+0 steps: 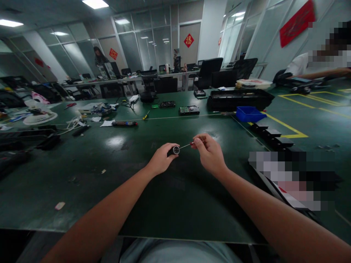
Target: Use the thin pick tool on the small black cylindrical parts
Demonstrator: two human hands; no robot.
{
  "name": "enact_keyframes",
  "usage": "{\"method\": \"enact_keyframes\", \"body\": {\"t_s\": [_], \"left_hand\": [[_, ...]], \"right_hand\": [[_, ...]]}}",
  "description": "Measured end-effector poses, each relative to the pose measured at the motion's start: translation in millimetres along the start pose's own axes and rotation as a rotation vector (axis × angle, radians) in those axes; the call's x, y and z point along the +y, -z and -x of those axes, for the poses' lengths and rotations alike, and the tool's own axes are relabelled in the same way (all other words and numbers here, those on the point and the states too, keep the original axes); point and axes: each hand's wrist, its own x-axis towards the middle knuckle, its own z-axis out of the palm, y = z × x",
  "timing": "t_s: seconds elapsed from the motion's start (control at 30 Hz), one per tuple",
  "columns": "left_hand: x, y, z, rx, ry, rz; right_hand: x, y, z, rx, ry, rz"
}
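Observation:
Above the middle of the green table, my left hand (162, 159) is closed around a small black cylinder (176, 150) with a silvery round end turned toward me and to the right. My right hand (208, 152) pinches the red handle of a thin screwdriver (192, 144). Its metal shaft points left, and the tip reaches the rim of the cylinder's end. Whether the tip touches or sits inside it, I cannot tell. My fingers hide most of the cylinder's body.
Ahead lie a dark rod-shaped tool (124, 124), a yellow-handled screwdriver (146, 115) and a hard drive (189, 110). A blue bin (250, 114) and a long black tray (240, 99) stand at the right back. Left are cables and a white fan grille (40, 117). Another person (329, 60) works at far right.

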Motion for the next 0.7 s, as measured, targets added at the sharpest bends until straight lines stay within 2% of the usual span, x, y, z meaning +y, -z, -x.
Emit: {"method": "enact_keyframes", "body": {"t_s": [0.37,0.47,0.57,0.7], "left_hand": [[-2,3,1,-0.039,0.010,-0.015],[-1,4,1,-0.050,0.007,-0.052],[-1,5,2,-0.055,0.011,-0.087],[-5,4,2,-0.046,-0.017,-0.093]], "right_hand": [[-4,0,0,0.032,-0.044,0.028],[-9,3,0,0.013,-0.039,0.155],[-12,4,-1,0.051,-0.003,0.313],[-12,4,0,0.054,0.047,0.372]]}}
